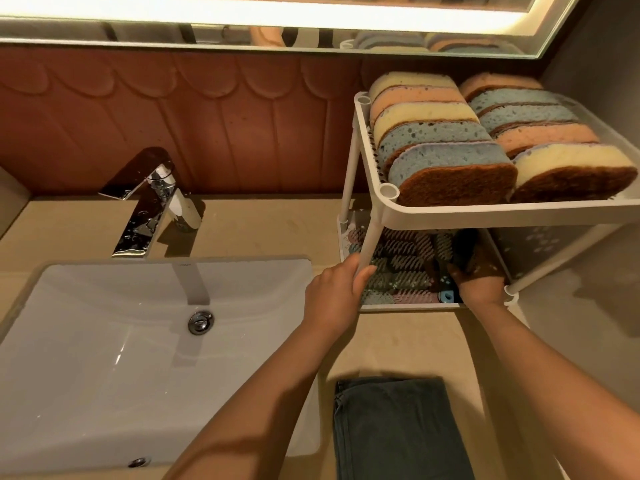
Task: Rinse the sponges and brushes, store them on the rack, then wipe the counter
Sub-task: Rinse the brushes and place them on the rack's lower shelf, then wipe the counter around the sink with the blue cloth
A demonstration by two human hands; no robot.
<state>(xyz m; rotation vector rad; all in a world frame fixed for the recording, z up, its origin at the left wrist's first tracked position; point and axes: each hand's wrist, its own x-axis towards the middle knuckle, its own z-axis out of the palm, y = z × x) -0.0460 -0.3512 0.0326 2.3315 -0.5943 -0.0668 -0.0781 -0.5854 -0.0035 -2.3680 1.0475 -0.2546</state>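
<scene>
- Rack (450, 211): white, two shelves, standing on the counter (259, 230) to the right of the sink, against the back wall.
- Sponges (450, 161): on the upper shelf, packed on edge in two rows side by side. Yellow, pink and blue foam with brown scouring faces turned toward the front.
- Brushes (405, 261): on the lower shelf, lying close together, bristles in grey, pink and pale green tones, partly in shadow under the upper shelf.
- Left hand (332, 292): at the rack's front-left leg, fingers curled round the lower part of the leg, gripping it.
- Right hand (479, 275): reaching into the lower shelf at its right side, among the brushes. Fingers are lost in shadow, so I cannot tell whether they hold anything.
- Sink (104, 341): white rectangular basin set into the counter, with a metal drain plug (200, 322) at its middle.
- Tap (145, 202): chrome, wet with droplets, behind the sink.
- Cloth (394, 427): dark grey-green, folded, lying flat on the counter in front of the rack, between the forearms.
- Mirror (242, 32): along the top, above a red-brown scalloped wall panel (207, 116).
</scene>
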